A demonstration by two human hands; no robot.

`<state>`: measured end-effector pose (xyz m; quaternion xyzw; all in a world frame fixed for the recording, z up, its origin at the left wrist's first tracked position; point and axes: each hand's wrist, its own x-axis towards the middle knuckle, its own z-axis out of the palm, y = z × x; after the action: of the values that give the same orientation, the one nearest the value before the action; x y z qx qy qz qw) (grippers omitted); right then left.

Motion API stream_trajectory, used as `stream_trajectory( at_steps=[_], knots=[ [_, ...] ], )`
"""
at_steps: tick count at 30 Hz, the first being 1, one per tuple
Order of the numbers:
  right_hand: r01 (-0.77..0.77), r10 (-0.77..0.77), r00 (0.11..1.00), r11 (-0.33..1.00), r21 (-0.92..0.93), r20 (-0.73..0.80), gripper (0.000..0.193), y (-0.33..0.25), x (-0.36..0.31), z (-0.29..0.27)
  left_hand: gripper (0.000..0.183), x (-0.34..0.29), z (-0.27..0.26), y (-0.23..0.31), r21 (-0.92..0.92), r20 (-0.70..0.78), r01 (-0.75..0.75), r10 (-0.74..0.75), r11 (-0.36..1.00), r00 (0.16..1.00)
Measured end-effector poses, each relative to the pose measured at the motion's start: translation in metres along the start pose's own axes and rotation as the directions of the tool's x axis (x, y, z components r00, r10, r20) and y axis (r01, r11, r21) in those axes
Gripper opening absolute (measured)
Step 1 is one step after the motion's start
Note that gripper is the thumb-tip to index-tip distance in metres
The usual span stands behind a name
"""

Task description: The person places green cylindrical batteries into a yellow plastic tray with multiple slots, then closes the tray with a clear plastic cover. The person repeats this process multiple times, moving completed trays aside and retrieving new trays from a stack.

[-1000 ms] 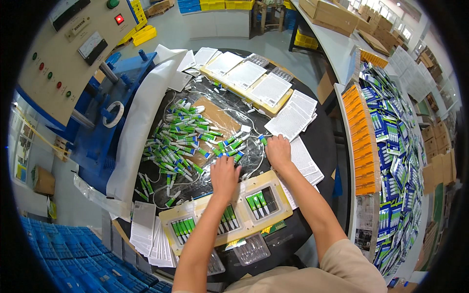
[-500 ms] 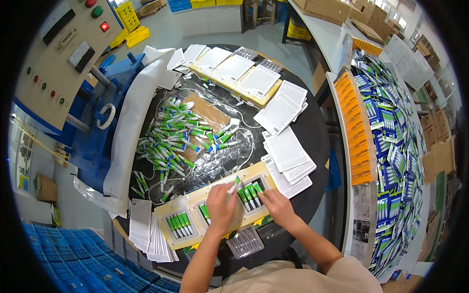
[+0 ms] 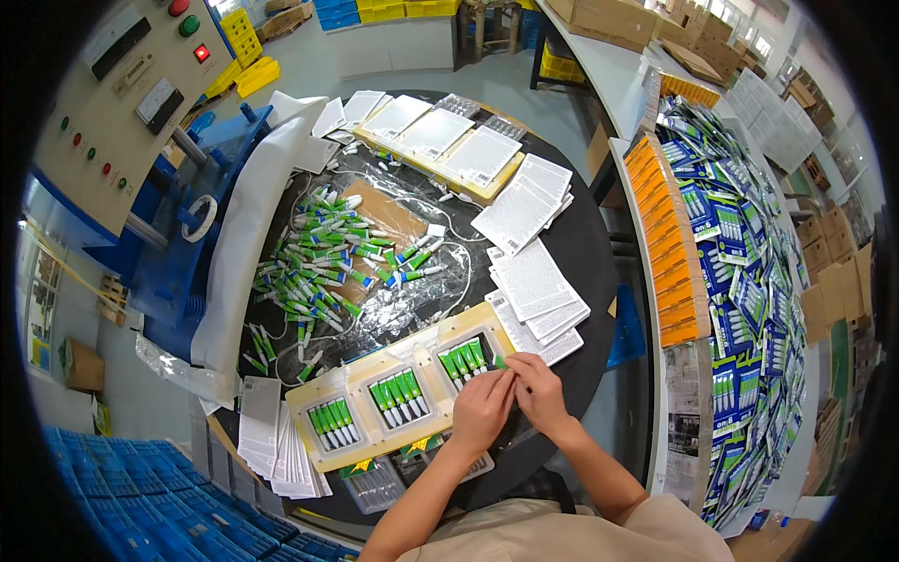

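Note:
A long cream frame (image 3: 353,379) lies slanted at the near side of the round black table, with three clear blister trays set in it. Green-and-white glue tubes (image 3: 332,424) stand in a row in the left tray, and more glue tubes (image 3: 397,397) fill the middle one. Several glue tubes (image 3: 459,362) occupy the right tray. Over that tray's right end, my left hand (image 3: 482,407) and my right hand (image 3: 541,393) meet with closed fingers around one glue tube (image 3: 499,361). Its green end shows; fingers cover the rest.
Loose glue tubes (image 3: 323,248) are heaped mid-table. White cards (image 3: 534,286) lie at the right, more cards (image 3: 260,421) at the left. Another frame (image 3: 478,183) bears cards at the back. A blue press (image 3: 183,272) stands left; a bin of packed cards (image 3: 740,309) stands right.
My left hand has moved right with a glue tube, from above the frame's middle to beside my right hand. The middle tray is now uncovered. The whole view has shifted slightly.

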<state>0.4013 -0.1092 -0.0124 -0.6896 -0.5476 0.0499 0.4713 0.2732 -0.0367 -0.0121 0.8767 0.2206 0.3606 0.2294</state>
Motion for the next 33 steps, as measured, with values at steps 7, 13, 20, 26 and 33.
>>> stream_trajectory(
  at_steps=[7, 13, 20, 26, 33],
  knots=[
    [-0.071, 0.072, 0.996, 0.997, 0.037, -0.046, 0.022, 0.012, 0.004, 0.013, 0.068, -0.018, -0.030, -0.040, 0.338, 0.469, -0.014, -0.155, 0.941, 0.869],
    [0.138, -0.142, 0.990, 0.975, -0.172, -0.008, 0.026, 0.017, 0.006, 0.035, 0.071, -0.033, -0.030, -0.054, 0.340, 0.525, -0.042, -0.153, 0.939, 0.837],
    [0.078, -0.008, 0.986, 0.906, -0.417, 0.168, 0.040, 0.006, 0.001, 0.040, 0.073, -0.031, -0.033, -0.054, 0.295, 0.507, -0.022, -0.137, 0.955, 0.851],
    [0.168, -0.040, 0.933, 0.928, -0.333, 0.359, 0.049, 0.004, -0.002, 0.031, 0.079, -0.037, -0.037, -0.051, 0.350, 0.484, 0.047, -0.224, 0.935, 0.846],
    [0.211, -0.030, 0.903, 0.899, -0.382, 0.429, 0.049, 0.012, -0.007, 0.035, 0.083, -0.041, -0.035, -0.051, 0.425, 0.494, 0.012, -0.243, 0.905, 0.835]
  ],
)
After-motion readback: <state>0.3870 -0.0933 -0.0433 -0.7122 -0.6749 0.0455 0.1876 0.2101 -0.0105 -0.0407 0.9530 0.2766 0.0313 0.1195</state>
